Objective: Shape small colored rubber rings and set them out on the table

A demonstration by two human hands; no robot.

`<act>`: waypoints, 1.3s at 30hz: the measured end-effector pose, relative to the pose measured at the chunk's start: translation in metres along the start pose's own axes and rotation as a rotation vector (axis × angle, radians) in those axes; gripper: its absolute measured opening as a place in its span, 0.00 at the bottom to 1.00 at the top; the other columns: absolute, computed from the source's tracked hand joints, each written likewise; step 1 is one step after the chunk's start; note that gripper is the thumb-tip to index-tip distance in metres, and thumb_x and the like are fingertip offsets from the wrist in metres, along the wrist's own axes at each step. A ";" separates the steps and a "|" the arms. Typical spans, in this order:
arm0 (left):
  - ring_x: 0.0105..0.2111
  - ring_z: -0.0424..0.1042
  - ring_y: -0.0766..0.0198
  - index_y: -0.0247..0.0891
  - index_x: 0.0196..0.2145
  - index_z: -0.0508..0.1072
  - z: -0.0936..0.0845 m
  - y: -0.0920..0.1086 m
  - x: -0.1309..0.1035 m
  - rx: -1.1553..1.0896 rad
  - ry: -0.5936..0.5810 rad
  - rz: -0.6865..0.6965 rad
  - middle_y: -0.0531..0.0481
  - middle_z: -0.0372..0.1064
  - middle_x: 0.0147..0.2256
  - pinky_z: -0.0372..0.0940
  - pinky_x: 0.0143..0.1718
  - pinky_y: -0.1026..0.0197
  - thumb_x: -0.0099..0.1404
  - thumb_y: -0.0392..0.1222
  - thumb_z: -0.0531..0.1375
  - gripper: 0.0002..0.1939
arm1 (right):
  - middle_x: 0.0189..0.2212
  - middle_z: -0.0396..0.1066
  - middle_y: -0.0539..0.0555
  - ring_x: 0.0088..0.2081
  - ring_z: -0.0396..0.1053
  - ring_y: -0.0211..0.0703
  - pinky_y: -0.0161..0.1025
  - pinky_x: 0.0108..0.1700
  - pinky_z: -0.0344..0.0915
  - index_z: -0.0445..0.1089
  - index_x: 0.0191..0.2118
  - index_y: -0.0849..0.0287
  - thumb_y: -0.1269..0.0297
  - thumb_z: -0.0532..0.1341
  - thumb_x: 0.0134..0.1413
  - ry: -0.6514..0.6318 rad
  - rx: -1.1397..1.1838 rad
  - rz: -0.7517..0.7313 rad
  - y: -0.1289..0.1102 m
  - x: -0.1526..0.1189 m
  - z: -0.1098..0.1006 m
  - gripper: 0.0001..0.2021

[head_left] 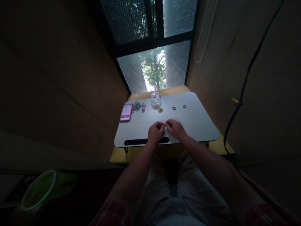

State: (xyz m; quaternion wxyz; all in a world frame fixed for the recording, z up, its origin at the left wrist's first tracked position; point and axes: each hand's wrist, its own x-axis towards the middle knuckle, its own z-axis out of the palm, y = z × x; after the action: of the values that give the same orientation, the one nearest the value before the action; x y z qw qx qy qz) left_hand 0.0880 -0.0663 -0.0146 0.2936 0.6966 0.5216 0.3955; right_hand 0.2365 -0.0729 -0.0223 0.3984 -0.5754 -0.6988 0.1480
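Observation:
My left hand (156,131) and my right hand (175,128) meet over the front part of a white lap table (195,125). Their fingertips pinch a small yellowish band (165,124) between them. Beyond the hands lies a small yellow cluster of bands (160,110). A clear round jar (155,99) stands behind it. To the right rest a dark band (174,108) and a purplish band (184,106). A pile of colourful bands (137,106) lies at the back left, with a small purple-pink piece (143,110) beside it.
A phone (126,112) with a lit screen lies at the table's left edge. A black slot (136,142) runs along the front edge. A green basket (39,190) is at the lower left. A dark cable (246,78) hangs on the right.

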 end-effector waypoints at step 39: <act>0.27 0.68 0.69 0.38 0.30 0.74 -0.002 0.004 0.000 -0.047 0.002 -0.004 0.54 0.72 0.27 0.62 0.32 0.65 0.59 0.45 0.58 0.08 | 0.26 0.70 0.50 0.29 0.65 0.39 0.34 0.34 0.57 0.70 0.31 0.58 0.68 0.55 0.54 -0.038 0.009 -0.025 -0.003 -0.001 -0.002 0.06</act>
State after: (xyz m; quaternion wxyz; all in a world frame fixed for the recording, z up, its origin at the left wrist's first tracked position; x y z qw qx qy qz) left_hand 0.0879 -0.0673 -0.0100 0.3100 0.6880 0.5141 0.4078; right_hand 0.2356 -0.0753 -0.0192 0.3893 -0.5621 -0.7126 0.1570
